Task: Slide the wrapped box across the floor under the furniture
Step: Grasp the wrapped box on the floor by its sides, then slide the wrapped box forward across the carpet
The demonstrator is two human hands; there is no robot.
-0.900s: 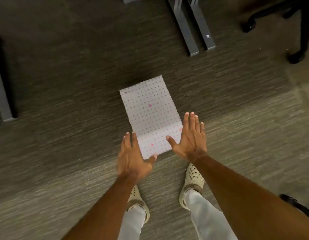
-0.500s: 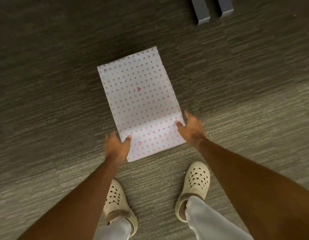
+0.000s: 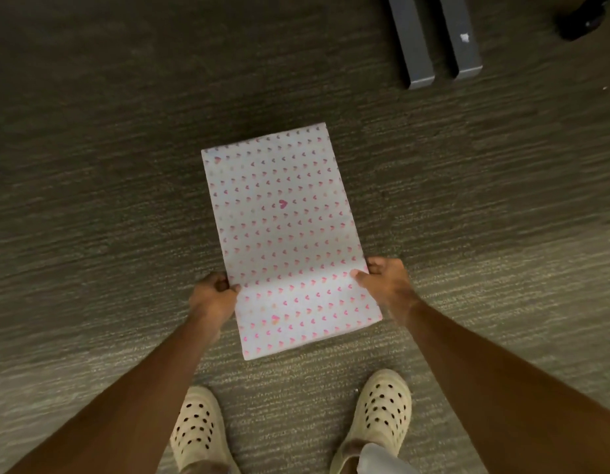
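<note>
The wrapped box (image 3: 283,227) is a flat rectangle in white paper printed with small pink hearts, lying on the grey carpet in the middle of the view. My left hand (image 3: 213,297) grips its left edge near the near end, fingers curled around the side. My right hand (image 3: 385,282) grips the right edge opposite, thumb on top. Whether the box rests on the carpet or is slightly raised I cannot tell. Two grey metal furniture feet (image 3: 433,42) lie on the floor beyond it at the upper right.
My two cream perforated clogs (image 3: 199,436) (image 3: 382,408) stand just behind the box's near edge. A dark chair caster (image 3: 584,22) sits at the top right corner. Striped grey carpet (image 3: 91,200) stretches to the left and ahead.
Both hands came down from open above the box's near end and closed on its two side edges. The view has dropped closer to the box.
</note>
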